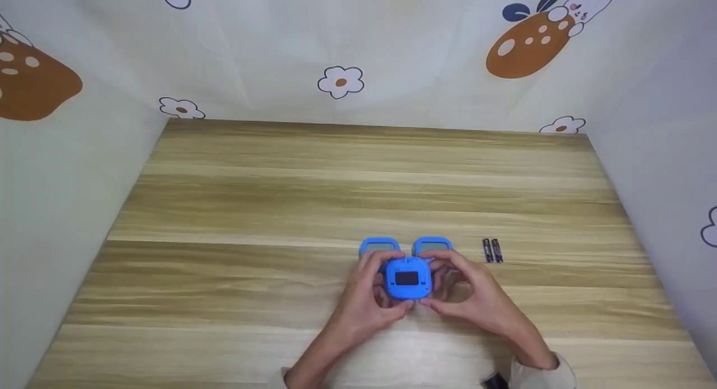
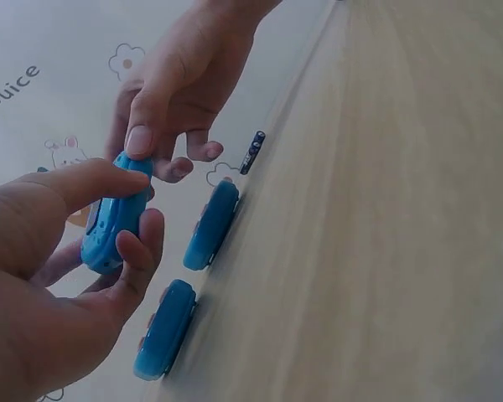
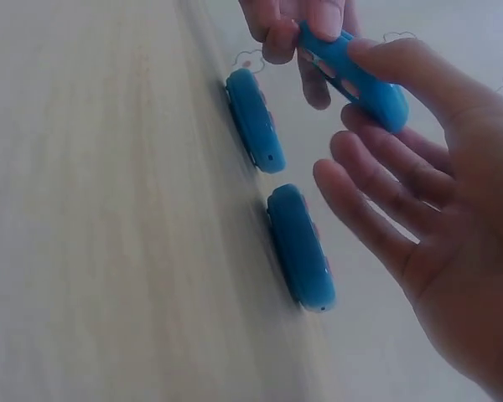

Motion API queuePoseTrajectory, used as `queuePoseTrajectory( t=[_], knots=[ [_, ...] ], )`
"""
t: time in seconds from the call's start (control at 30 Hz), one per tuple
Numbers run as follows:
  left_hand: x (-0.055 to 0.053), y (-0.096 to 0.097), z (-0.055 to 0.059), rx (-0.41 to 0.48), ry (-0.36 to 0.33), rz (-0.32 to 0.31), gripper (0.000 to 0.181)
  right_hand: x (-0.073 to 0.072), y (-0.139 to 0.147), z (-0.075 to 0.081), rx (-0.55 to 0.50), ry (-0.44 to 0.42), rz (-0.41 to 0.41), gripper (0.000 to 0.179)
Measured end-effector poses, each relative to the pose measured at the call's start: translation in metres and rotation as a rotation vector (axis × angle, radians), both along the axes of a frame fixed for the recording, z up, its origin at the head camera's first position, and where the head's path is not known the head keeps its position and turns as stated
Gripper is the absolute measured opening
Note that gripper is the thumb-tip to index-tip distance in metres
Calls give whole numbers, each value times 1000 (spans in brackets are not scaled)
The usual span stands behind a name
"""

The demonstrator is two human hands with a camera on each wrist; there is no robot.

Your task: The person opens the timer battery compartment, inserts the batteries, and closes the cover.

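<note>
Both hands hold a small blue digital timer [image 1: 408, 291] above the table, its back with a dark rectangular patch turned up. My left hand [image 1: 358, 306] pinches it between thumb and fingers along the left side. On the opposite side, my right hand [image 1: 486, 302] grips the edge with thumb and forefinger, the other fingers [image 3: 377, 230] spread loosely. Just beyond the hands lie two more blue timers, the left timer [image 1: 380, 242] and the right timer [image 1: 432, 242], grey screens up and partly covered by the fingers in the head view.
Two small dark batteries [image 1: 493, 250] lie side by side on the wooden table [image 1: 252, 209], right of the timers. A black object [image 1: 495, 381] shows at the bottom edge by the right sleeve [image 1: 542, 372]. Patterned cloth [image 1: 269, 52] encloses the table's back and sides.
</note>
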State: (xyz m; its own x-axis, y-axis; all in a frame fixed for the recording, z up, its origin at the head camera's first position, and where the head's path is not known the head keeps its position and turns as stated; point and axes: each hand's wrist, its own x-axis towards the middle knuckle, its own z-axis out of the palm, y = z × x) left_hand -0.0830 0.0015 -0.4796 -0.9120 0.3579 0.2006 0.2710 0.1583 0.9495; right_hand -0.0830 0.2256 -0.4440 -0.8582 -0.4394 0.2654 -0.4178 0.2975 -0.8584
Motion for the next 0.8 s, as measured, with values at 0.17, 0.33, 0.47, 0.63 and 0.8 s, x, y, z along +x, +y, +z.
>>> queuePoseTrajectory(
  t=[0.17, 0.33, 0.47, 0.63, 0.8],
  knots=[
    [1, 2, -1, -146, 197, 60, 72, 1, -3, 7, -80, 35, 64, 65],
    [3, 4, -2, -108, 216, -14, 78, 4, -4, 7, -85, 87, 135, 68],
    [3, 6, -2, 76, 59, -104, 80, 4, -5, 10, -56, 113, 97, 73],
    [3, 7, 0, 258, -121, -162, 78, 4, -4, 12, 11, 102, 25, 78],
    [4, 6, -2, 299, -179, -182, 76, 2, -2, 6, 60, 113, 32, 75]
  ],
)
